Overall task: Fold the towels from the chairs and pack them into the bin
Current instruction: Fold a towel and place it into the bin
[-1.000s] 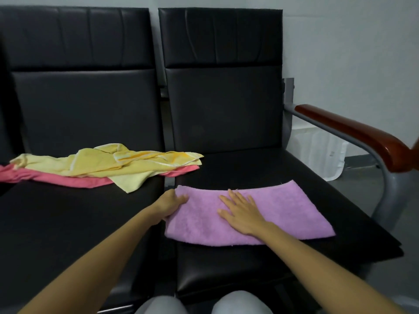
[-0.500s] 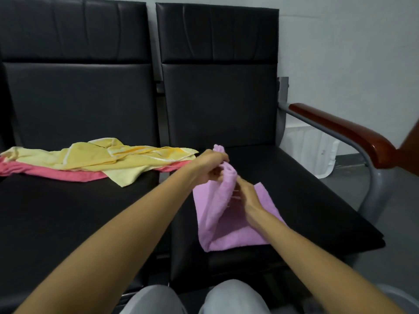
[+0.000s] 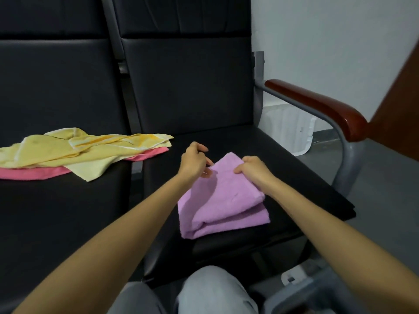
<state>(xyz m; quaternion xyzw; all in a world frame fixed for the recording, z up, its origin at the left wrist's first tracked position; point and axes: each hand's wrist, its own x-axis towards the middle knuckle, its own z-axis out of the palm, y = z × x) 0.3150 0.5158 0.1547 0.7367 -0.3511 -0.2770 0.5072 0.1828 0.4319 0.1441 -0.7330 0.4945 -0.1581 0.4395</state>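
A purple towel lies folded into a thick square on the seat of the right black chair. My left hand pinches the towel's far left corner. My right hand grips its far right edge with curled fingers. A yellow towel lies crumpled on the left chair's seat, on top of a pink towel. A white bin stands on the floor behind the right chair's armrest.
The right chair has a red-brown wooden armrest on a grey metal frame. A brown wooden edge juts in at the far right. My knees are at the bottom, close to the seat's front edge.
The purple towel lay flat and long a second ago. My left hand lifted its left end over to the right, and the towel now lies folded in a thick square under both hands.
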